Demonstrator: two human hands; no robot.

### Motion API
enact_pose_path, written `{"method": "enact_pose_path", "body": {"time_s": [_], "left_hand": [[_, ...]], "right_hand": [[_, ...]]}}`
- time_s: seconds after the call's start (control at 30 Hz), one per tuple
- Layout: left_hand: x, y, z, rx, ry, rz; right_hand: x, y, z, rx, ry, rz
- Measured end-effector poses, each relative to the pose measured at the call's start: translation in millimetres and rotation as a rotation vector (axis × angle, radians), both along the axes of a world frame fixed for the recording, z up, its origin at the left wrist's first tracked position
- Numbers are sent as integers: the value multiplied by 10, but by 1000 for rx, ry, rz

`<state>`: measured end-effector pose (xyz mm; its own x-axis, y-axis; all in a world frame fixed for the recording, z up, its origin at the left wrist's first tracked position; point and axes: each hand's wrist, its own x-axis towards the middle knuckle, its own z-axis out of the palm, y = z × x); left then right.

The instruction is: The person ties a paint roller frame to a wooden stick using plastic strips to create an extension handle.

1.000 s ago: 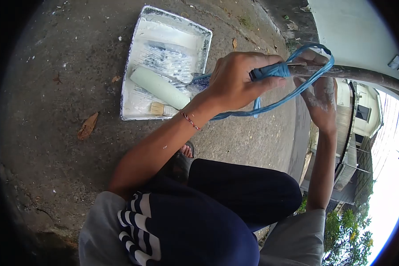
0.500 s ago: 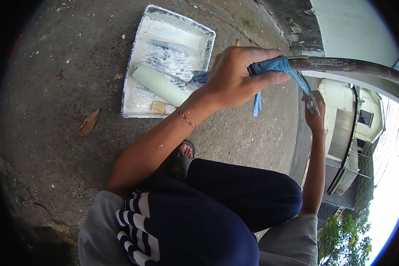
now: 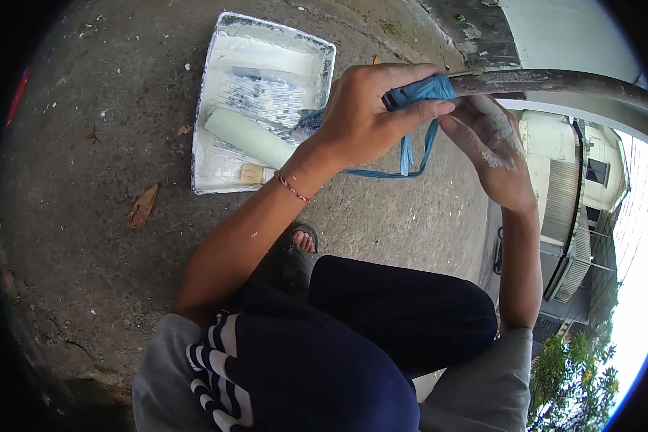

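My left hand (image 3: 360, 115), with a braided bracelet at the wrist, grips the end of a dark pole (image 3: 547, 81) where blue strip (image 3: 433, 88) is wound round it. Its thumb presses along the lower side of the wrapping. My right hand (image 3: 500, 155), smeared with white paint, is close against the right of the wrapping, its thumb tip near my left thumb. Its fingers curl at the strip, their tips partly hidden behind the pole. A loose blue length (image 3: 381, 173) loops below both hands, and a short frayed end hangs beside it.
On the concrete ground (image 3: 381, 230) lies a white paint tray (image 3: 200, 137) holding a pale roller (image 3: 248, 137) and a brush (image 3: 252, 173). A dry leaf (image 3: 142, 207) lies left of my sandalled foot (image 3: 304, 239). A pale wall stands at upper right.
My right hand has come up and left to the wrapping, from lower right where it held the strip out. The loose strip now hangs in a loop. My left hand has shifted slightly left.
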<state>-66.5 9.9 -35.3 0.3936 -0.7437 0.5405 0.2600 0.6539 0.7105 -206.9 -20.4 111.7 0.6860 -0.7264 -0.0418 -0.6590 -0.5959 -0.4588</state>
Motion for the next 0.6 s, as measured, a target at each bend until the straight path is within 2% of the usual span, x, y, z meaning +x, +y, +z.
{"method": "enact_pose_path", "body": {"time_s": [0.07, 0.1, 0.13, 0.2, 0.27, 0.33, 0.37, 0.4, 0.47, 0.53, 0.6], "left_hand": [[32, 9, 4, -26, 46, 24], [53, 21, 12, 10, 26, 18], [67, 33, 15, 48, 1, 4], [10, 25, -17, 10, -20, 47], [-33, 30, -9, -30, -40, 76], [-17, 36, 21, 73, -28, 28], [-25, 44, 21, 71, -25, 24], [-29, 55, 18, 66, -52, 40], [-41, 32, 10, 57, -80, 63], [-86, 4, -40, -42, -74, 112], [-28, 18, -26, -6, -93, 71]], "right_hand": [[196, 145, 168, 258, 89, -210], [306, 239, 244, 152, 125, -235], [317, 263, 257, 153, 131, -227], [303, 293, 277, -115, 166, -206], [244, 320, 217, -143, 90, -210], [200, 364, 137, -318, 103, -53], [146, 322, 87, -431, 109, 140], [123, 300, 47, -485, 106, 212], [122, 351, 81, -402, 96, 120], [138, 393, 92, -391, 101, 123], [166, 421, 91, -383, 111, 120]]}}
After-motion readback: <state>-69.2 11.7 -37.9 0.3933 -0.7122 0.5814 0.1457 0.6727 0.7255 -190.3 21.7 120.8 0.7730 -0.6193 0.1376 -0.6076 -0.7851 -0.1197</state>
